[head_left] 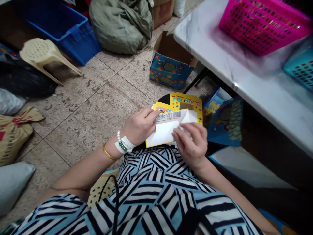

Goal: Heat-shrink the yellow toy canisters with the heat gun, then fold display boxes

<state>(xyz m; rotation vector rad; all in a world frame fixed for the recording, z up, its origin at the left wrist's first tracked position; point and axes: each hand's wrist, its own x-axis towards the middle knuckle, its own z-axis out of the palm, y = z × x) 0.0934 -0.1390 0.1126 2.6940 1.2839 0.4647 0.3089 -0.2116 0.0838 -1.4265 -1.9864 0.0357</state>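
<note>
Over my lap I hold a small cardboard box (164, 133), partly folded, its white inner side towards me and a barcode panel along its far side. My left hand (143, 123) wraps round its left end, thumb and fingers closed on the card. At the right end my right hand (192, 142) pinches a flap of the same box between thumb and fingers. Beneath and beyond it, on my lap, lie yellow printed cartons (199, 109) with cut-out windows, flat and overlapping. The fingertips of my left hand are partly hidden behind the card.
At the right stands a marble-patterned table (202, 31) bearing a pink basket (259, 27) and a teal basket (302, 67). An open printed carton (168, 71) sits on the floor by its corner. Further left are a blue crate (80, 42), a cream stool (39, 52) and several sacks (119, 26).
</note>
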